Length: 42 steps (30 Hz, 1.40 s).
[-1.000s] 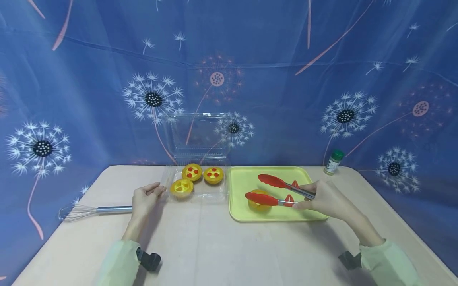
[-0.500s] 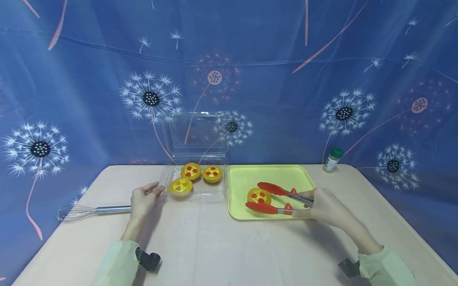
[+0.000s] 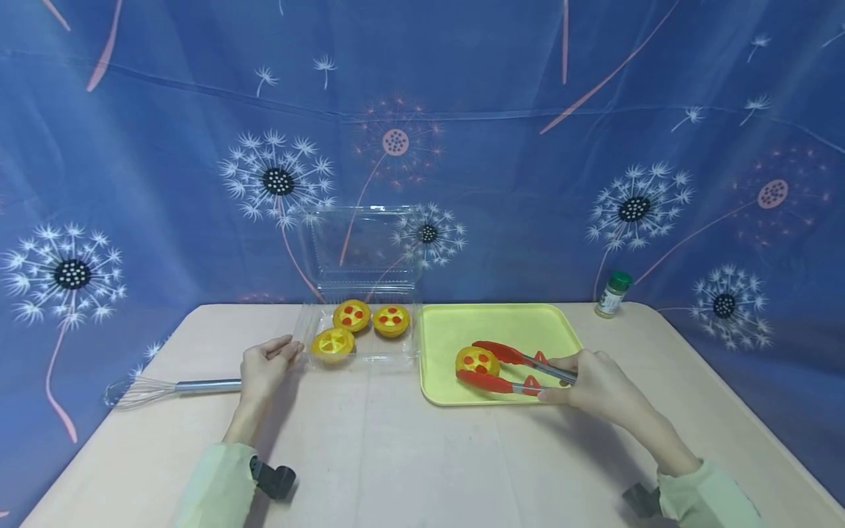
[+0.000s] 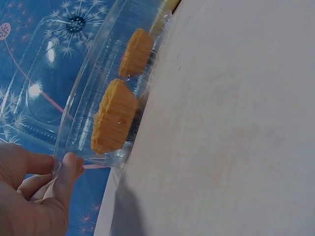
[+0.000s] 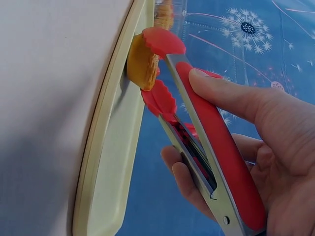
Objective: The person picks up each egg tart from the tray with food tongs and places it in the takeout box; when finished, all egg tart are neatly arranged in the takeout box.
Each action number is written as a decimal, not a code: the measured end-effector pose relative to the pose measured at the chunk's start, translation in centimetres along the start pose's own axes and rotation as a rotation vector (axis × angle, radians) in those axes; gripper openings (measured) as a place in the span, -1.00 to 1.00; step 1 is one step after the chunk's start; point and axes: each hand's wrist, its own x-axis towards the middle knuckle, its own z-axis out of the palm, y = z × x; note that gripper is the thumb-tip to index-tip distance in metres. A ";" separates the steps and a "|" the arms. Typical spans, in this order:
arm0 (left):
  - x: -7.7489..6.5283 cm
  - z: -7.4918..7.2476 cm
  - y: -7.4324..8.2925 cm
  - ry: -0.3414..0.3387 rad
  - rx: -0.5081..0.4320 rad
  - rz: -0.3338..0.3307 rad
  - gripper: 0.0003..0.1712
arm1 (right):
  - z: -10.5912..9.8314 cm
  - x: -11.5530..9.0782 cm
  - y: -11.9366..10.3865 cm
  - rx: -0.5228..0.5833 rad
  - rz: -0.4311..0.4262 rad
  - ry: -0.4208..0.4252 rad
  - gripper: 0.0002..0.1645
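My left hand (image 3: 265, 370) pinches the left rim of a clear plastic clamshell box (image 4: 74, 105) between thumb and fingers. Its lid stands raised against the backdrop. Inside the box lie three egg tarts (image 3: 391, 320), two with red dots on top and one plain yellow. With my right hand (image 3: 599, 385) I grip red-tipped metal tongs (image 5: 216, 142), thumb on one arm and fingers on the other. The tongs' tips lie on either side of another red-dotted egg tart (image 3: 474, 358) on the yellow tray (image 3: 508, 323), touching or nearly touching it.
A whisk (image 3: 207, 386) lies left of my left hand, its handle end hidden behind that hand. At the table's back right stands a green-capped seasoning bottle (image 3: 614, 295). A blue dandelion-print cloth (image 3: 502, 183) hangs behind the table.
The tongs have come down over the tart on the tray, and their tips have drawn closer together around it. My left hand stays on the box rim.
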 end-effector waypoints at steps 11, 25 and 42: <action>-0.1 0.0 0.2 0.009 0.019 0.011 -0.55 | -0.7 0.4 -0.3 0.035 -0.014 0.005 -0.29; -0.2 0.2 0.3 0.023 0.053 0.017 -0.56 | -1.0 2.6 -2.9 0.155 -0.041 0.019 -0.25; -0.5 0.1 0.0 0.029 0.034 0.014 -0.56 | 2.0 7.3 -7.8 0.261 -0.133 -0.075 -0.35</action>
